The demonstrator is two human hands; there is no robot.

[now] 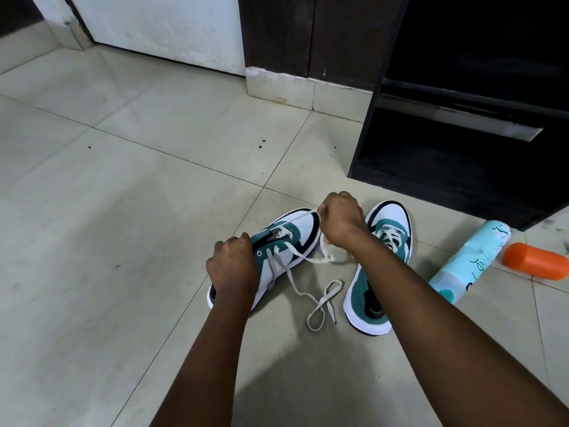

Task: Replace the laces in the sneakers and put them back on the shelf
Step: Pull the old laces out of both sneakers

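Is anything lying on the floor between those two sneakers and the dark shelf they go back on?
Nothing visible does: bare tile runs from both sneakers to the shelf. The spray can and its orange cap lie off to the right.

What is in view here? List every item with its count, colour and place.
sneakers: 2, white, teal and black; left sneaker tilted under the hands, right sneaker flat on the floor beside it
lace: 1, off-white; runs from the left sneaker, its free end looped on the floor between the sneakers
spray can: 1, light blue; lying on the floor right of the sneakers
orange cap: 1, orange; on the floor by the can's top
shelf: 1, dark brown; upper right
door: 1, white; top left
floor: beige tiles
left hand: grips the left sneaker
right hand: pinches the lace, pulled taut
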